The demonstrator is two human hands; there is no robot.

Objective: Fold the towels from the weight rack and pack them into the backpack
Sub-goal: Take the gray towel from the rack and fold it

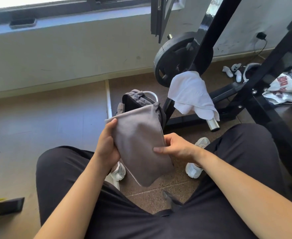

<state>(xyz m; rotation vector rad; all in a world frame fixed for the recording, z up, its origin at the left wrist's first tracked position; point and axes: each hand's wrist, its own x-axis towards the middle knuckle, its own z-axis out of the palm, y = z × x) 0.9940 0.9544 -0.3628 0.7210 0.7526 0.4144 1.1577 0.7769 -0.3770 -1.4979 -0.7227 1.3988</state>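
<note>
Grey towel [140,145] folded, held over lap. Left hand [107,145] grips its 9 o'clock edge; right hand [176,149] pinches the 3 o'clock edge. Backpack [134,100] at 12. White towel [191,94] draped on rack [214,28], 1 o'clock.

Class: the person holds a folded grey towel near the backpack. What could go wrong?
The grey towel, gripped only at its edges by the left hand and right hand, may unfold before reaching the backpack. The white towel hangs loosely on the weight rack and might slip off.
</note>
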